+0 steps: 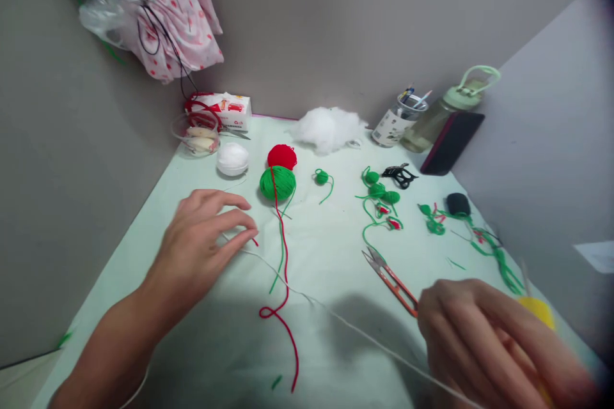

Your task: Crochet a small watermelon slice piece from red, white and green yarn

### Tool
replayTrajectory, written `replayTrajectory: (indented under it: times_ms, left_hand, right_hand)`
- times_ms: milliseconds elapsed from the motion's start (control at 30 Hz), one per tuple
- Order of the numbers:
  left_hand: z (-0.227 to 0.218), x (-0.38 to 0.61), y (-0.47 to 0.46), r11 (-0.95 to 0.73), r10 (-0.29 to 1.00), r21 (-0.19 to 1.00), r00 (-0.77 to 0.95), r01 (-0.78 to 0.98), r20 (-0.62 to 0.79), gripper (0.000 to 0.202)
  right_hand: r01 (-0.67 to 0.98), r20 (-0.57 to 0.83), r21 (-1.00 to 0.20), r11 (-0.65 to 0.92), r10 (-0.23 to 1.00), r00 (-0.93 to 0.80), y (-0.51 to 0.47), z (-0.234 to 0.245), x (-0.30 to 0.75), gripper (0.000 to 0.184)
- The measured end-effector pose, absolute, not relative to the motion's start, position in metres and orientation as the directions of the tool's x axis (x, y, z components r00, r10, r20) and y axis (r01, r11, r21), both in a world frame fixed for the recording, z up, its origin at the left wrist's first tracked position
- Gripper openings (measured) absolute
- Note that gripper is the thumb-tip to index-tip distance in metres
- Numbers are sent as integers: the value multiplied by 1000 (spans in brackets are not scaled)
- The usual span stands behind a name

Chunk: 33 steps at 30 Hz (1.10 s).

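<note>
My left hand (206, 239) is raised over the table, thumb and forefinger pinched together. A short red yarn end (255, 242) shows at its fingertips. A white yarn strand (345, 321) runs from beside that hand down towards my right hand (494, 339). The right hand is blurred, its fingers curled around what looks like a yellow-handled crochet hook (536, 312), mostly hidden. Thread snips (396, 286) with orange handles lie with blades apart, their rear end meeting the right hand's knuckles. Between the hands, red yarn (286, 249) trails from the red ball (282, 157) over the green yarn ball (277, 183).
Left of the yarn balls sits a white ball (233, 159). White stuffing (329, 130) lies at the back. Small green crocheted pieces (377, 190) and black scissors (401, 176) lie to the right. A pen cup (391, 128), bottle (463, 96) and phone (451, 144) stand behind.
</note>
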<state>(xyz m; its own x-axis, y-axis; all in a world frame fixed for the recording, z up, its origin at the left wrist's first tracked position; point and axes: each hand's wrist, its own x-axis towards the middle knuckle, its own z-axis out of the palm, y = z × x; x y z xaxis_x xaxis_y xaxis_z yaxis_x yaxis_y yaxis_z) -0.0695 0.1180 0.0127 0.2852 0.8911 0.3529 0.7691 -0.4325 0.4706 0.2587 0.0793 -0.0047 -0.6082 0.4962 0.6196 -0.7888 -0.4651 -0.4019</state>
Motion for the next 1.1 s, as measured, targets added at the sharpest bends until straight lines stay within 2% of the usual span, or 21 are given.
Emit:
replayTrajectory:
  times_ms: [67,100,133,200,267,333,367,433,500,667,700,767,833,900,1000,1100]
  left_hand:
    - [10,-50,127,-495,869,517,386,699,309,22]
    - [8,-41,133,-494,868,547,422,676,262,26]
    - [5,-33,139,-476,872,547,450,689,192,30]
    - [-1,-18,152,-366,907,443,420,819,-27,29]
    - [-9,-7,163,-286,935,402,344,870,-80,23]
    - [-17,1,169,-224,956,400,279,889,-85,18]
    - [-21,3,171,-202,963,414,258,888,-83,14]
    - [-26,5,174,-174,969,468,234,867,-73,8]
    - [-28,4,177,-162,973,551,224,819,-47,13]
    - [-4,-7,185,-153,981,783,189,603,46,24]
    - [4,-9,186,-145,982,844,178,516,61,27]
    - [21,-13,184,-49,990,990,139,133,31,24]
    - [36,-14,177,48,985,986,171,-162,-20,18]
    - [48,-12,166,85,971,942,240,-326,-5,15]
    - [62,-6,147,149,929,905,369,-398,9,16]
    - [72,1,129,156,876,926,482,-343,30,23]
  right_hand:
    - [-768,681,-483,-422,370,-632,88,0,247,50]
    - [-752,664,-521,-404,363,-654,90,2,242,50]
    - [-751,649,-535,-386,382,-658,90,3,238,50]
    - [-779,632,-522,-347,456,-627,88,5,230,49]
    - [-861,689,-425,-279,517,-508,82,5,226,48]
    - [-838,625,-496,-227,577,-526,76,5,227,53]
    - [-797,566,-569,-205,606,-560,73,5,230,57]
    - [-673,420,-719,-173,664,-619,68,4,239,63]
    - [-573,292,-801,-173,724,-625,64,3,247,68]
    - [-516,182,-830,-211,772,-609,62,-1,251,67]
    - [-528,177,-820,-223,778,-603,63,-1,250,66]
    - [-573,177,-780,-252,789,-589,65,-1,246,65]
    - [-626,167,-726,-285,810,-562,68,-1,243,61]
    - [-655,111,-695,-298,854,-507,69,-2,240,48]
    - [-662,48,-708,-247,918,-394,72,-3,235,26]
    - [-634,27,-746,-202,943,-333,74,0,228,21]
